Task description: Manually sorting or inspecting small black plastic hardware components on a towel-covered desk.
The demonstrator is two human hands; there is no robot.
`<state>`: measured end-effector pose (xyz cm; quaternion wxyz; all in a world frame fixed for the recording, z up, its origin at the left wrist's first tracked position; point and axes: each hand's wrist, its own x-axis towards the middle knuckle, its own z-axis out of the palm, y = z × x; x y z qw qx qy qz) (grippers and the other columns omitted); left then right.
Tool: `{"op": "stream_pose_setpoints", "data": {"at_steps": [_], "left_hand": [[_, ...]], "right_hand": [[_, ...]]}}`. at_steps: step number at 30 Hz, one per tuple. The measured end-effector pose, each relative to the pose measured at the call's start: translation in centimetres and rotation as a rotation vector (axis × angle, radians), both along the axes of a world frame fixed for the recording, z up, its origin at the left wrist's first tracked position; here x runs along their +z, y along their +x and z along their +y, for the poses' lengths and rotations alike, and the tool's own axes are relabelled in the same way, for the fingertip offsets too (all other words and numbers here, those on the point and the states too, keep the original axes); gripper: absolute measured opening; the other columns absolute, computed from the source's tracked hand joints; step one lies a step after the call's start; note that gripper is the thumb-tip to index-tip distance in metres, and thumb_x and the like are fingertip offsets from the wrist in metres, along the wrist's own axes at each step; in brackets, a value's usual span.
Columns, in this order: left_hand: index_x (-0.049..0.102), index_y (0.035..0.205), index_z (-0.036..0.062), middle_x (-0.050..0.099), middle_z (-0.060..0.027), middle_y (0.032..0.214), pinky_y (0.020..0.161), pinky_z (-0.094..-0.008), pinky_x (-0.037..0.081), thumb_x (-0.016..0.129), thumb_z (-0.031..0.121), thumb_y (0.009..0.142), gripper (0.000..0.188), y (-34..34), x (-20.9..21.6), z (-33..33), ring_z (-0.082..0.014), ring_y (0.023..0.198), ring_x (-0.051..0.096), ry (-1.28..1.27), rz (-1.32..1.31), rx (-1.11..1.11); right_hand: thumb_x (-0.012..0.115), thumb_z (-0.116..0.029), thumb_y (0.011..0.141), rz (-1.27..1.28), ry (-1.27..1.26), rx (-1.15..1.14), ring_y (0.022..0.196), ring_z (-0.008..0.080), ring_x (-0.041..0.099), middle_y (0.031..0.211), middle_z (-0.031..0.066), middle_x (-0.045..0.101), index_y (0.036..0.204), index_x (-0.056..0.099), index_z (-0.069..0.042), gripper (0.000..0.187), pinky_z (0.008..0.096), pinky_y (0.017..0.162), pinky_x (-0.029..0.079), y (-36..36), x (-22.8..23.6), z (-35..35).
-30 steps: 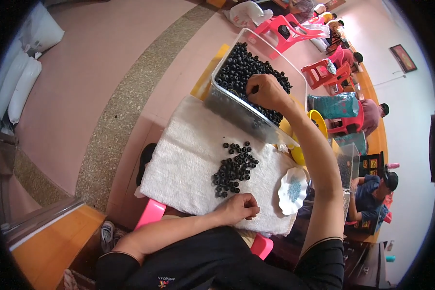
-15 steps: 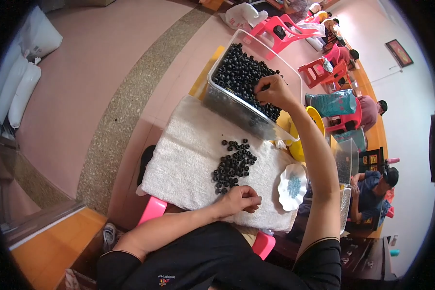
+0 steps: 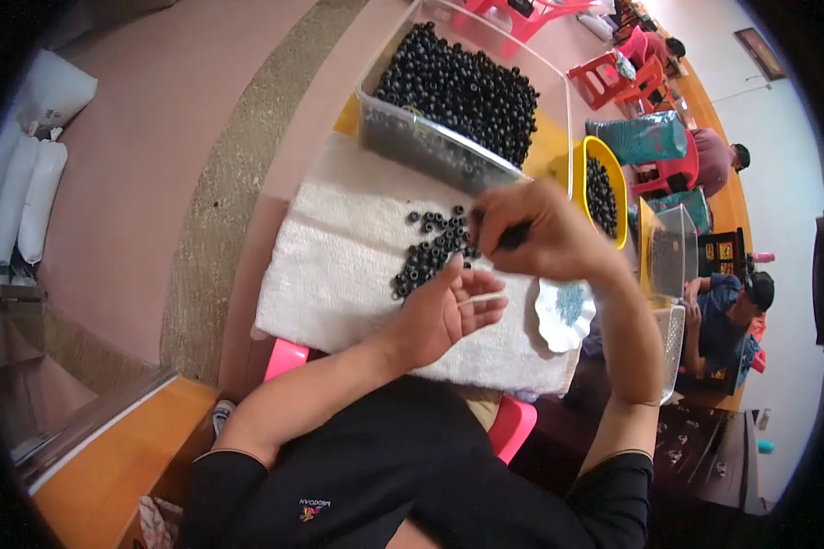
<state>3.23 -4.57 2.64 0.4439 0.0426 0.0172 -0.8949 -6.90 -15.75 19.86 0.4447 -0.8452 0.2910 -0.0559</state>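
My right hand (image 3: 545, 229), blurred by motion, is curled above the cloth's right half with dark pieces showing between its fingers; they look like black beads. My left hand (image 3: 444, 311) is turned palm up just below it, fingers apart and slightly bent. A thin pale strip crosses those fingers, too small to name. Loose black ring-shaped beads (image 3: 418, 263) lie on the white towel (image 3: 325, 256) beside my left hand. Beyond the towel stands a clear plastic bin (image 3: 421, 128) holding many more black beads (image 3: 462, 91). A white scalloped dish (image 3: 551, 320) holds tiny light-blue beads (image 3: 571, 304).
Right of the bin is a yellow basin (image 3: 623, 206) with black beads in it. Another clear bin (image 3: 676, 242) stands farther right. Pink chair parts (image 3: 513, 428) show at the towel's near edge. A co-worker (image 3: 728, 311) sits at the right. White sacks (image 3: 41, 197) stand far left.
My right hand has come out of the bin, back toward me and over the towel. My left hand has turned palm up and its fingers have spread. The whole view has shifted.
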Motion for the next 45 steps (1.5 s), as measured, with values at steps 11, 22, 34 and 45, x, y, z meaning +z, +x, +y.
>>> {"op": "stream_pose_setpoints", "data": {"at_steps": [11,22,34,45], "left_hand": [[0.057,0.122,0.0072,0.064,-0.0080,0.112,0.087,-0.0342,0.053,0.038,0.040,0.103,0.043,1.4,0.6,-0.1,-0.0184,0.101,0.064,0.044,-0.077,-0.021],[0.058,0.124,0.0076,0.065,-0.0069,0.113,0.091,-0.0332,0.051,0.040,0.044,0.102,0.046,0.8,-0.7,0.3,-0.0175,0.102,0.063,0.109,-0.017,-0.025],[0.059,0.112,0.0096,0.065,-0.0065,0.107,0.089,-0.0323,0.052,0.043,0.044,0.101,0.040,1.4,-1.0,-0.5,-0.0160,0.100,0.064,0.101,0.015,-0.025],[0.059,0.118,0.0068,0.065,-0.0065,0.111,0.095,-0.0324,0.049,0.045,0.040,0.100,0.040,1.4,-1.6,-0.7,-0.0172,0.103,0.063,0.121,-0.007,-0.020]], "right_hand": [[0.067,-0.006,0.067,0.112,-0.410,0.067,0.075,0.0341,0.062,0.082,0.0136,0.059,0.071,0.058,-0.002,0.010,0.0421,0.066,0.051,-0.7,-6.7,7.3],[0.070,0.000,0.069,0.136,-0.378,-0.002,0.088,0.0332,0.064,0.101,0.0131,0.065,0.086,0.068,-0.003,0.017,0.0403,0.074,0.053,-1.2,-6.8,8.2],[0.072,-0.004,0.073,0.066,-0.354,-0.087,0.085,0.0328,0.067,0.104,0.0133,0.067,0.090,0.071,-0.005,0.017,0.0382,0.071,0.055,-0.9,-7.4,7.4],[0.076,-0.007,0.068,-0.061,-0.748,-0.068,0.083,0.0288,0.068,0.101,0.0119,0.066,0.094,0.068,-0.007,0.027,0.0364,0.065,0.057,-1.3,-10.2,8.1]]}}
